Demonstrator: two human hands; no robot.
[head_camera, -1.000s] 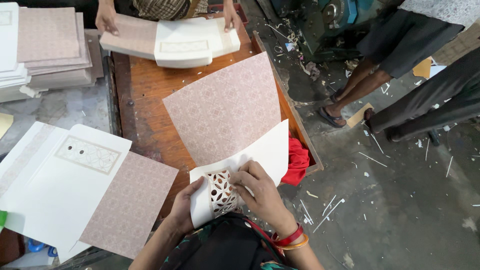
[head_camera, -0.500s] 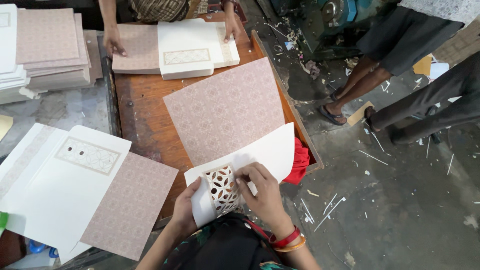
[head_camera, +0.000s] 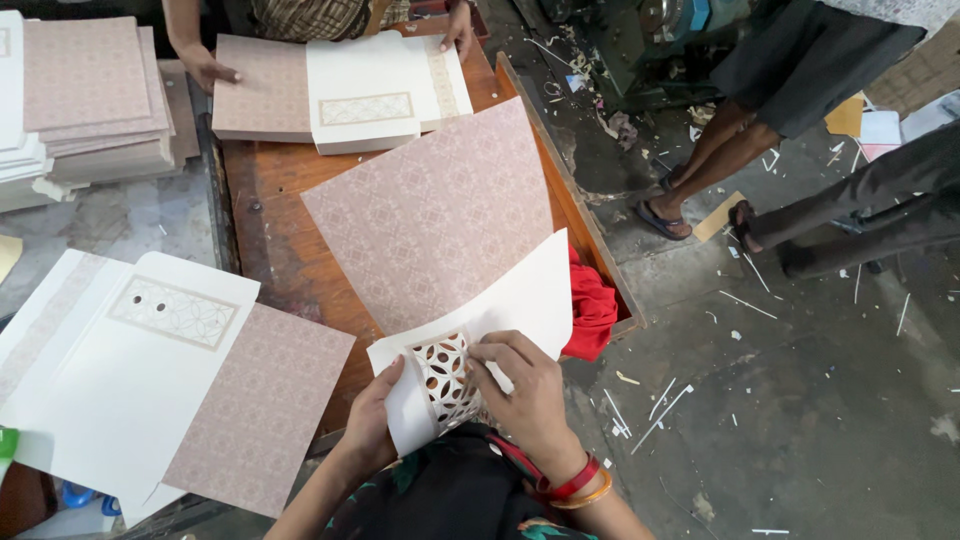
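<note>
You are gripping the near edge of the white card sheet (head_camera: 520, 300) with your left hand (head_camera: 372, 420), while your right hand (head_camera: 522, 385) is pinching at its lace-cut panel (head_camera: 445, 378). The sheet is curling over the wooden table's (head_camera: 275, 250) near right corner.

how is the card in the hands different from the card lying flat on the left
The card in the hands is bent upward, held at its cut-out lattice panel by the left hand and right hand. The card on the left lies flat and untouched, its patterned panel showing only two small holes. Both are cream with a pinkish patterned part.
</note>
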